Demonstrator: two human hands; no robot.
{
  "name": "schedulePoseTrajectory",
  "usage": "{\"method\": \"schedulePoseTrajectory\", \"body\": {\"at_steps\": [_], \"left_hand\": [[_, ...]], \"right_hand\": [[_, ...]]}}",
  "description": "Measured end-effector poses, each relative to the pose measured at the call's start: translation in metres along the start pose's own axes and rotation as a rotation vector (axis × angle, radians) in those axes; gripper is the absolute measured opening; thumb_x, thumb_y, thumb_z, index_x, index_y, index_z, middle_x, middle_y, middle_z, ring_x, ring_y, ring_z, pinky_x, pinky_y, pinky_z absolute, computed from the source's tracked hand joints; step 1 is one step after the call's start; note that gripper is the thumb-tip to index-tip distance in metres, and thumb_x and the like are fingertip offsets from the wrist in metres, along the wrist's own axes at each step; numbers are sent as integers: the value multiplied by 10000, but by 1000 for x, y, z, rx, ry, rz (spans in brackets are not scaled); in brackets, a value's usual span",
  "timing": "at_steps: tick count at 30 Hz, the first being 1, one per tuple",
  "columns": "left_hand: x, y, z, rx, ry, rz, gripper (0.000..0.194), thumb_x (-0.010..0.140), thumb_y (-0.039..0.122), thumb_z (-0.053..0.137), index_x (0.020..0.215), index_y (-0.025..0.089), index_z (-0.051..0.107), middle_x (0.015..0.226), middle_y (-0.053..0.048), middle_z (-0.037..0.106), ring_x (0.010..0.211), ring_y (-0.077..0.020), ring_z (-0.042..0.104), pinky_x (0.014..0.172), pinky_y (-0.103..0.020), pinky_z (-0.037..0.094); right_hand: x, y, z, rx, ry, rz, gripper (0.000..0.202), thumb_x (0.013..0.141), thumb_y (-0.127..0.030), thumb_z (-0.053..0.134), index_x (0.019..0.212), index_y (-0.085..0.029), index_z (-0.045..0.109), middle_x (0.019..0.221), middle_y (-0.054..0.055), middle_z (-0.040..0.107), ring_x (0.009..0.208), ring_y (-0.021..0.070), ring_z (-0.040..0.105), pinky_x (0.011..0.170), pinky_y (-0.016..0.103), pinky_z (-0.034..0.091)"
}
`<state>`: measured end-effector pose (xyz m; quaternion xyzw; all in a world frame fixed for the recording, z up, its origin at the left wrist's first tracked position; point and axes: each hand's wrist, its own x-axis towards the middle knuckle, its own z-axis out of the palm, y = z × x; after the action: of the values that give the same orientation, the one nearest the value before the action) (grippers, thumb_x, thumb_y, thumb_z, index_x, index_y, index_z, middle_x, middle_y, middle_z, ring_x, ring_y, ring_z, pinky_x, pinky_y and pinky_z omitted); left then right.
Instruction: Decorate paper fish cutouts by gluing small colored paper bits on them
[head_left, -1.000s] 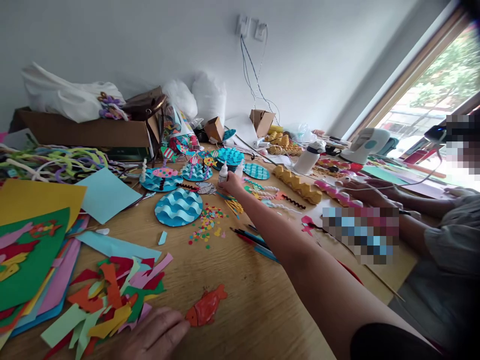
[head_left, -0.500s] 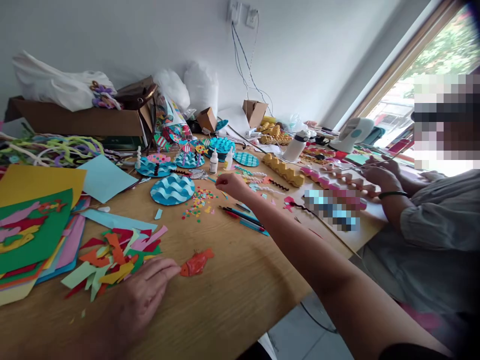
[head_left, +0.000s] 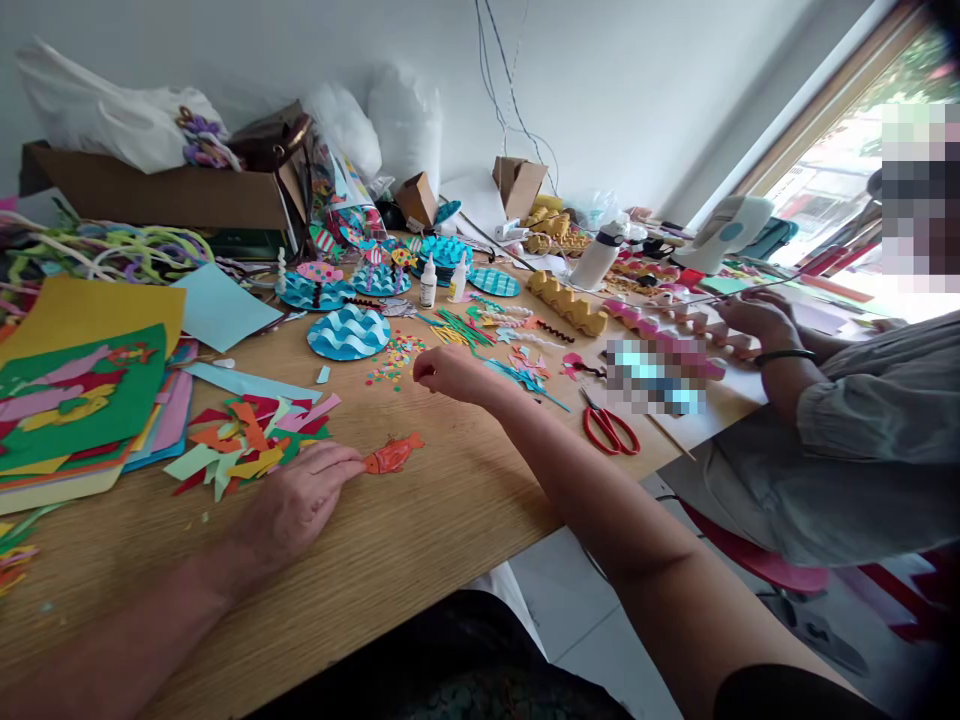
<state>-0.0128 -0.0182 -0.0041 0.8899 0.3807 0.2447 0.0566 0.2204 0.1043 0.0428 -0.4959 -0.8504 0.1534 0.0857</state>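
Lying flat, orange fish (head_left: 396, 455), head (head_left: 373, 463) against fingertips (head_left: 357, 463) of left hand (head_left: 309, 488); hand unclenched

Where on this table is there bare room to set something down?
The widest bare patch of table lies between fish, left arm, right arm and near edge. Smaller ones: between scraps, blue disc, confetti and fish; between right arm and scissors. It is crowded at left, around the paper stack, and along the far side, around the glue bottles.
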Motion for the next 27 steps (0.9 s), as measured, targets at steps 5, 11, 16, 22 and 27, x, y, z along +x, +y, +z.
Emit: {"method": "schedulePoseTrajectory", "body": {"at_steps": [5,11,16,22,27], "left_hand": [[-6,-5,11,27,27,54,388,821,97,326,1018,208,641,1015,-49,657,969,-183,576,870,-333,466],[-4,-5,11,45,43,108,375,807,74,349,1013,193,639,993,-53,659,938,-183,582,832,-315,470],[-5,-3,10,59,14,98,384,800,63,343,1013,190,637,1000,-59,654,951,-188,577,837,-315,467],[-4,-4,9,82,6,114,396,793,55,335,1004,191,641,997,-58,654,949,-184,575,826,-306,476],[0,-1,5,100,57,172,360,813,57,330,956,156,645,944,-67,664,893,-181,590,778,-302,490]], "right_hand": [[6,-5,1,-58,-60,-9,279,671,-65,482,828,-178,683,667,9,650,638,121,549,577,218,324],[23,-3,9,-54,-20,-57,249,669,-120,486,815,-182,678,725,24,665,681,142,556,549,224,320],[42,0,14,-108,-20,-41,229,661,-118,500,785,-174,684,768,36,670,703,150,556,559,230,320],[54,1,15,-123,-47,-88,209,692,-193,526,837,-195,677,827,13,673,723,127,561,549,207,311],[56,-5,15,-203,-96,-118,235,714,-211,520,895,-206,670,900,16,678,805,140,576,564,207,317]]}}
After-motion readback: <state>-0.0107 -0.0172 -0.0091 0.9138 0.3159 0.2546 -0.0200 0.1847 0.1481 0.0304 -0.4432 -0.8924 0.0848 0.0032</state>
